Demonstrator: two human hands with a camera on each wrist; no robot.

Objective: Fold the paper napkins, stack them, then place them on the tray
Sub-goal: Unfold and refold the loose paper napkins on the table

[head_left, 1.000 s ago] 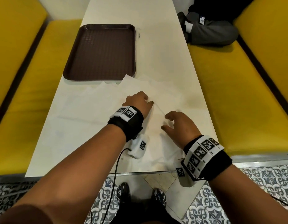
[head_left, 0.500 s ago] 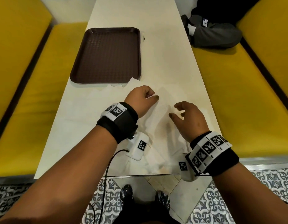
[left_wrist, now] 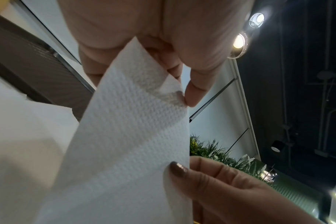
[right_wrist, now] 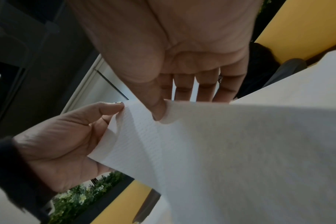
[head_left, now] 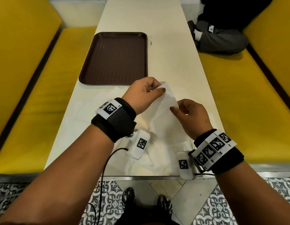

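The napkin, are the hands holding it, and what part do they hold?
Yes. Both hands hold one white paper napkin by its top edge: the left hand pinches the far corner, the right hand pinches the near corner.

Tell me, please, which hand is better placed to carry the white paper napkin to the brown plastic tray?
Left, probably. The left hand pinches the white paper napkin at its far corner, right beside the brown plastic tray. The right hand pinches the near corner, farther from the tray.

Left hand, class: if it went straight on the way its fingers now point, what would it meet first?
Probably the right hand: the left hand points across the lifted napkin that both pinch, with only paper between them. Depth is uncertain.
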